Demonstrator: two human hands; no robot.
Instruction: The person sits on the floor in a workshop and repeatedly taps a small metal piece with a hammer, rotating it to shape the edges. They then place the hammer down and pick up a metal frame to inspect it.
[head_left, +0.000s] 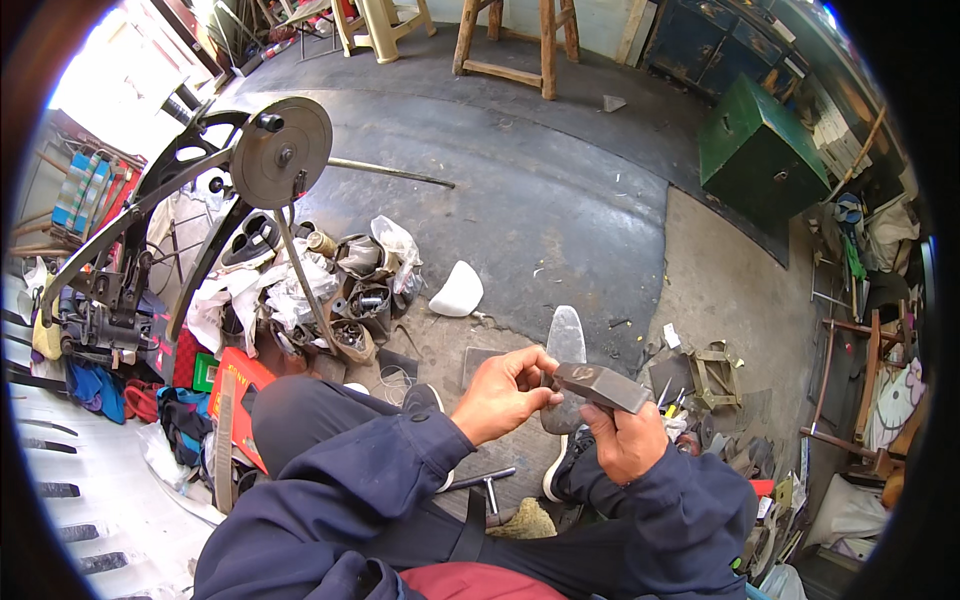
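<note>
My right hand (627, 440) is closed around a hammer, its dark, blocky steel head (603, 386) tilted above the fingers; the handle is hidden. Just left of the head, my left hand (503, 396) is pinched shut, thumb against fingers. A small dark bit shows at the fingertips, too little to name. Below and beyond both hands stands a grey, sole-shaped metal shoe last (566, 334), partly covered by the hands and hammer. Between my legs on the floor lie a T-shaped metal tool (490, 486) and a yellowish, spongy lump (529, 520).
A hand-cranked machine with a large wheel (282, 152) stands at left. Bags and tins of supplies (350, 310) crowd its base. A white curved piece (458, 290) lies ahead. At right are a small wooden frame (716, 375), scattered tools and a green box (760, 145).
</note>
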